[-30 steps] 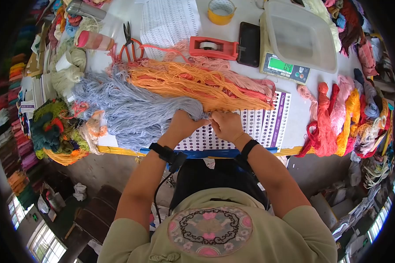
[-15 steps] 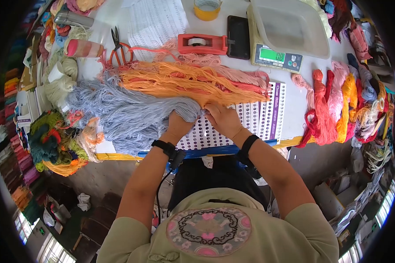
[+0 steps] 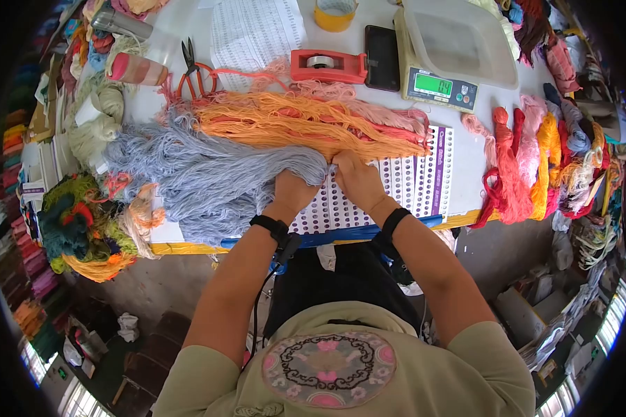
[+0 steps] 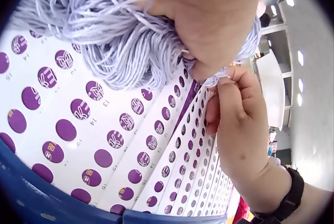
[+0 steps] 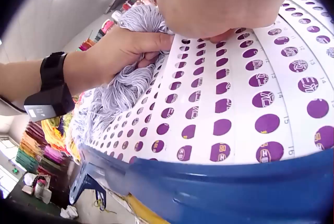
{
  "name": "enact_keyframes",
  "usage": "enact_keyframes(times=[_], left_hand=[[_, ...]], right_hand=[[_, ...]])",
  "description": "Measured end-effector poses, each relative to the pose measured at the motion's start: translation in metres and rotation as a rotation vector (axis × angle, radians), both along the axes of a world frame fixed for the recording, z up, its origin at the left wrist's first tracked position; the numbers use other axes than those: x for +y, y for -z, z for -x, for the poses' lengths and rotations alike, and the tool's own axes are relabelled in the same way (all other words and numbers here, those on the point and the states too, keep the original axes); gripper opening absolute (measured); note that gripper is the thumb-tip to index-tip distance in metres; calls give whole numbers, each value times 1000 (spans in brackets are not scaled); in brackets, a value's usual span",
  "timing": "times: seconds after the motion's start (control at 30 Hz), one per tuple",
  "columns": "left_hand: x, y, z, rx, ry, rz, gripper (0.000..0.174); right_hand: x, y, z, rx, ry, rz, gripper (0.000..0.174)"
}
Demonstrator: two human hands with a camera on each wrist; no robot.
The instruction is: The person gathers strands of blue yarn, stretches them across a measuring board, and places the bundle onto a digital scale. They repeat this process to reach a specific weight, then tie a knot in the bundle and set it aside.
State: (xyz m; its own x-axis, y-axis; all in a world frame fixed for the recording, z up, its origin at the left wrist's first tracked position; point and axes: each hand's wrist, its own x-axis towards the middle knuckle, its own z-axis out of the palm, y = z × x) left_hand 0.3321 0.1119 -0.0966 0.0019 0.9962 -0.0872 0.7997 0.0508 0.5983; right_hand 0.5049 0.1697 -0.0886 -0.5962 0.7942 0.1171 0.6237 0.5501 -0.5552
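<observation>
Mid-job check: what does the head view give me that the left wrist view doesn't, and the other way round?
Head only: the orange yarn, scissors, tape dispenser, phone and scale beyond the hands, plus coloured skeins to the right.
Left wrist only: the small numbers printed beside the purple dots on the card, and the right hand pinching a few strands at the end of the grey-blue yarn bundle.
Both: the left hand gripping that bundle over the card, with the right hand against it.

The left hand point(image 4: 203, 15) is cut off by the top edge and hides the gathered end of the grey yarn point(image 4: 115, 46).
</observation>
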Motion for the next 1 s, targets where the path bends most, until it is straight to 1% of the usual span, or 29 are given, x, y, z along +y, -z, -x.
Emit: enact_keyframes(times=[0.07, 0.1, 0.17, 0.2, 0.27, 0.3, 0.37, 0.4, 0.47, 0.6, 0.67, 0.7, 0.77, 0.8, 0.87, 0.9, 0.97, 1.0], left_hand=[[0, 1, -2, 16, -68, -69, 42], [-2, 7, -2, 14, -69, -70, 42], [-7, 18, 0, 145, -73, 81, 44], [-2, 5, 2, 147, -68, 81, 44], [12, -25, 7, 189, 41, 453, 45], [15, -38, 8, 189, 45, 453, 45], [20, -56, 15, -55, -85, 429, 45], [18, -51, 17, -52, -83, 431, 45], [15, -42, 19, -150, -184, 419, 47], [16, -38, 19, -177, -216, 415, 50], [17, -33, 24, -277, -213, 399, 49], [17, -29, 25, -274, -211, 402, 49], [21, -31, 27, -282, -137, 329, 44], [23, -35, 28, -280, -134, 329, 44], [24, -48, 31, 141, -15, 491, 41], [21, -51, 33, 145, -12, 497, 41], [19, -57, 41, 349, 125, 476, 41], [20, -58, 44, 355, 127, 477, 41]], right_hand=[[0, -7, 1, 68, -40, -20, 27], [0, -5, 1, 67, -41, -21, 27], [2, 1, 3, -27, -67, 10, 28], [4, 2, 3, -25, -62, 11, 28], [6, 2, 1, 18, -60, 33, 30], [4, 3, -1, 18, -57, 34, 30], [3, 4, 0, -59, -26, 48, 30], [3, 3, -3, -57, -23, 50, 30], [6, 0, -14, 78, -100, 43, 30], [5, 1, -16, 112, -99, 73, 32], [5, 0, -15, 122, -92, 61, 33], [5, -2, -14, 125, -89, 65, 33], [4, -5, -14, 107, -101, -11, 30], [4, -5, -14, 108, -99, -11, 30], [2, -4, -12, 72, -64, -8, 31], [1, -3, -12, 75, -61, -2, 31], [3, -2, -12, 31, -64, 7, 29], [4, -2, -12, 36, -60, 7, 29]])
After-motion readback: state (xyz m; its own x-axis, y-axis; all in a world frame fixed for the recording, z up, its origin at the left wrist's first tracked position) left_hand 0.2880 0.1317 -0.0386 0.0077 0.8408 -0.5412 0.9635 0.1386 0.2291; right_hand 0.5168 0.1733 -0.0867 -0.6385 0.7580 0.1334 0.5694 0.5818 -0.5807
